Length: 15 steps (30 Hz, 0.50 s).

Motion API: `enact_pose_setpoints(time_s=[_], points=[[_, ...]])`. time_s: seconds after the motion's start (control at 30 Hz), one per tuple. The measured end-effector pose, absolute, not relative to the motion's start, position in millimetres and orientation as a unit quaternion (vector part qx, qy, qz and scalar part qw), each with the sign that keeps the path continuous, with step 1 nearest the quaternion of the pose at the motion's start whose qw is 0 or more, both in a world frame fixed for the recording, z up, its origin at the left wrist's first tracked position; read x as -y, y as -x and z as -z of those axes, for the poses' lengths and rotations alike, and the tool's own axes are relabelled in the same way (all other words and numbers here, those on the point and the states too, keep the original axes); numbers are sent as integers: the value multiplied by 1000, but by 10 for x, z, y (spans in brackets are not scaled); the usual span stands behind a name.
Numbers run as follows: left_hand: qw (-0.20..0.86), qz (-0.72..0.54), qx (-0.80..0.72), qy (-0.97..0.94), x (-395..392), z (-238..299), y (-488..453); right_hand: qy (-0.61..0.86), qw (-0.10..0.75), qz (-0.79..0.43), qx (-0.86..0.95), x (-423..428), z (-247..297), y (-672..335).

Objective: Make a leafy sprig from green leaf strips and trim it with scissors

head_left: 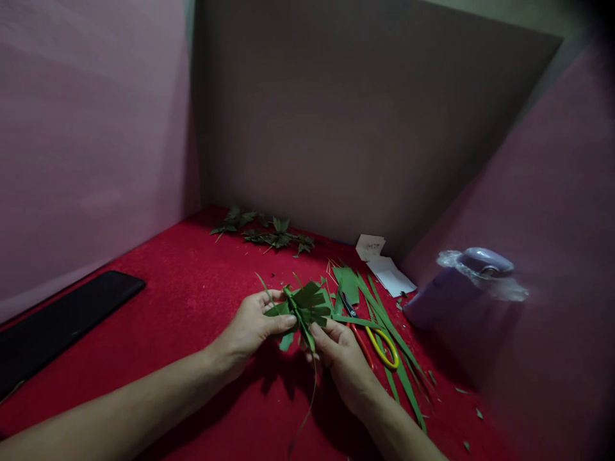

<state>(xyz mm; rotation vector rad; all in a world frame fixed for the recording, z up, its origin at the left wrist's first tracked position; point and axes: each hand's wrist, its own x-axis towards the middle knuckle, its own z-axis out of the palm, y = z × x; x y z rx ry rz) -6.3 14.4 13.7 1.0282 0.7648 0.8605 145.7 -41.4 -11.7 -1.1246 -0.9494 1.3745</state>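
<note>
Both hands, left hand (252,326) and right hand (342,357), grip the folded leaf piece (303,306) between them.

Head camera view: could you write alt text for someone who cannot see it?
Two bare hands, left hand and right hand, hold a folded green leaf piece over a red cloth. Beside them lie scissors, long leaf strips, finished leaf shapes, white paper, a black slab and a purple container.
</note>
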Motion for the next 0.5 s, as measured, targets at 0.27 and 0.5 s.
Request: enact_pose_setpoints(time_s=[0.27,0.5], points=[[710,-402,-352,-460,-155,-119,53,475,552,-552,406,382,165,-1464],[723,-395,-340,-454,-158,-114,61,473,558,-512,450,394,122,-1434]])
